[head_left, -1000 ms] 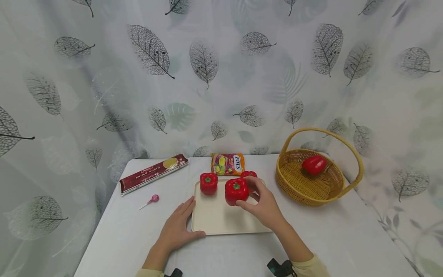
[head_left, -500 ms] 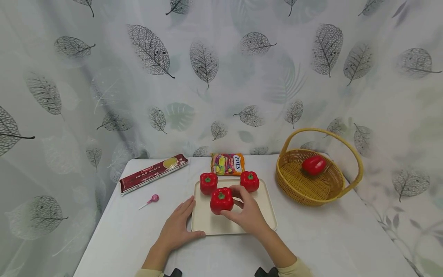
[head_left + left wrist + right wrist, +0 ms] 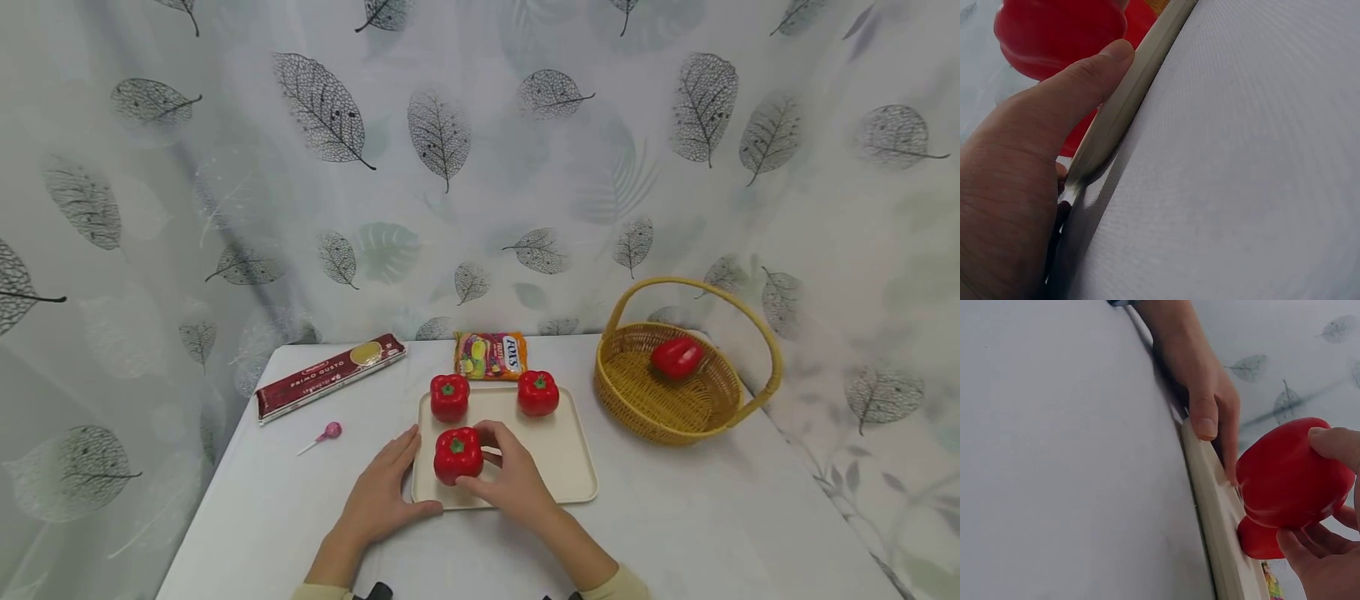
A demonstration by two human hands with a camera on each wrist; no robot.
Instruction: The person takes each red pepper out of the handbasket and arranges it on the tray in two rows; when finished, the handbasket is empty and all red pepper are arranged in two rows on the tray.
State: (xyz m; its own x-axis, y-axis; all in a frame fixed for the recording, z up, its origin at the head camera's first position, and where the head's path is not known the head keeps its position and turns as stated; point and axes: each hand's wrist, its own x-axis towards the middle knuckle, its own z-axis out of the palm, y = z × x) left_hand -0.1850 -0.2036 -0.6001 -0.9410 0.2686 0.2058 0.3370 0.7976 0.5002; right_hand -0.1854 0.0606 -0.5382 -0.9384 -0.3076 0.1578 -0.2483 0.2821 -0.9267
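Note:
A red bell pepper (image 3: 458,456) with a green stem is gripped by my right hand (image 3: 510,479), thumb on the near side and fingers on the far side. It is over the front left part of a cream tray (image 3: 547,467); the right wrist view shows it slightly above the tray. My left hand (image 3: 384,492) touches the tray's front left corner, its fingers straight along the left side and its thumb (image 3: 1094,72) at the front rim. Two more red bell peppers sit on the tray, one at the back left (image 3: 449,398) and another at the back right (image 3: 537,393).
A wicker basket (image 3: 652,421) with a tall handle stands right of the tray, a red pepper (image 3: 677,358) lying inside. Behind the tray is a FOX'S candy bag (image 3: 491,356). A red spaghetti packet (image 3: 330,377) and a pink lollipop (image 3: 332,430) lie to the left.
My right hand has carried the bell pepper leftward and toward the front of the tray, uncovering the back right pepper. My left hand stays at the tray corner.

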